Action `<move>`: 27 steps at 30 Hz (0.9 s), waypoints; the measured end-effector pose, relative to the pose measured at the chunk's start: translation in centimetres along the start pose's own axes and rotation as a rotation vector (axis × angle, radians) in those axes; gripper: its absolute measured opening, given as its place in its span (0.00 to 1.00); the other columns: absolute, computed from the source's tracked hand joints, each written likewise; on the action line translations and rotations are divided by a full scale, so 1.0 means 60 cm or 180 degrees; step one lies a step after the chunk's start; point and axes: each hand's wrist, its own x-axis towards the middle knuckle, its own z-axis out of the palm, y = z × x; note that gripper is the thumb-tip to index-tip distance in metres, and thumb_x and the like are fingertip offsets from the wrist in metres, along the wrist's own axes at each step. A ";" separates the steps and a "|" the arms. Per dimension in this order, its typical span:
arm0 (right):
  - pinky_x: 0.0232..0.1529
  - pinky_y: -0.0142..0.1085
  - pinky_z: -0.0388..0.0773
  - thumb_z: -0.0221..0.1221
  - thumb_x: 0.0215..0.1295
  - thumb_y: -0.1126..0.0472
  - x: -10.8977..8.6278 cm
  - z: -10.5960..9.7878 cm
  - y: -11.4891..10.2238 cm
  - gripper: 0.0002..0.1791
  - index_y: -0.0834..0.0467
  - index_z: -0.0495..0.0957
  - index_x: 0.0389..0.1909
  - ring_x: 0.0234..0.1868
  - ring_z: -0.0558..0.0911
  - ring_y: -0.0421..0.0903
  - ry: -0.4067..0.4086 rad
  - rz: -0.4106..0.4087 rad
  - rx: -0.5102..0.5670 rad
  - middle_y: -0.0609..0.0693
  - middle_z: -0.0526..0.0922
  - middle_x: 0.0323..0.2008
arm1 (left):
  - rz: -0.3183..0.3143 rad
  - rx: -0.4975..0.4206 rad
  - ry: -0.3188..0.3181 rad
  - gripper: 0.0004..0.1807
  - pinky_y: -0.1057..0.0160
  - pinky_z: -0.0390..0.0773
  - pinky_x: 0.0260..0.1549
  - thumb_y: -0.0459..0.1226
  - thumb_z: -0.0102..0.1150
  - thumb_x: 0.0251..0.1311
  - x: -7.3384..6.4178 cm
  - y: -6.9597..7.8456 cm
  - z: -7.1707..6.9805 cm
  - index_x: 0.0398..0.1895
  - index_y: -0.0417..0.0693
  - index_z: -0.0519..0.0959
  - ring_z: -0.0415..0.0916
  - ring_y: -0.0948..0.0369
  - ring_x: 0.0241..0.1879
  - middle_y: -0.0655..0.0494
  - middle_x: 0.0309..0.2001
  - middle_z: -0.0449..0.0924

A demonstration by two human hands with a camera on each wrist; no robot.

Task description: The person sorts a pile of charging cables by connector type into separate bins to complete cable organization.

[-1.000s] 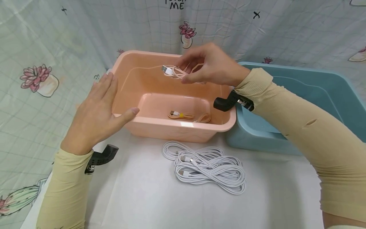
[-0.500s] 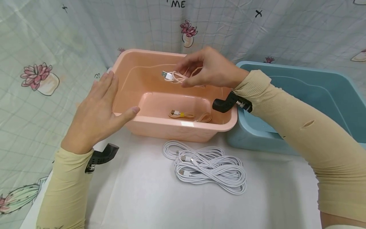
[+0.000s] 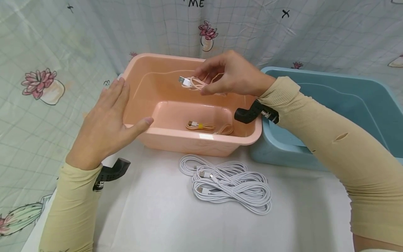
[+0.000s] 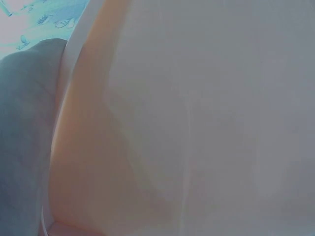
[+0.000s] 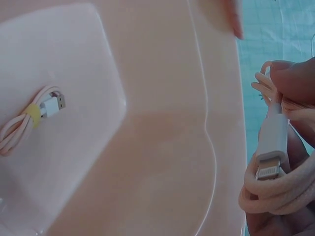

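White cables (image 3: 233, 185) lie heaped on the counter (image 3: 151, 217), in front of the pink tub (image 3: 189, 135); the blue tub (image 3: 280, 155) stands just beside it, under our right arm (image 3: 321, 129); a curtain (image 3: 157, 28) hangs behind both; our left hand (image 3: 105, 127) lies along the pink tub's left rim, fingers straight and released; the counter runs on from the cables toward us; above the pink tub, our right hand (image 3: 231, 75) pinches a coiled cable (image 3: 196, 84) in its fingers; inside, near the front wall, sit a yellow-tied cable (image 3: 206, 127) and another coil (image 3: 224, 129).
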 end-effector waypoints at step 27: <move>0.48 0.34 0.82 0.72 0.52 0.58 -0.010 -0.005 -0.011 0.19 0.52 0.85 0.47 0.41 0.84 0.40 0.0144 -0.0048 -0.0080 0.47 0.85 0.43 | 0.0049 -0.0017 -0.0015 0.53 0.50 0.41 0.79 0.65 0.49 0.60 0.008 -0.001 0.008 0.78 0.48 0.42 0.36 0.53 0.81 0.49 0.80 0.40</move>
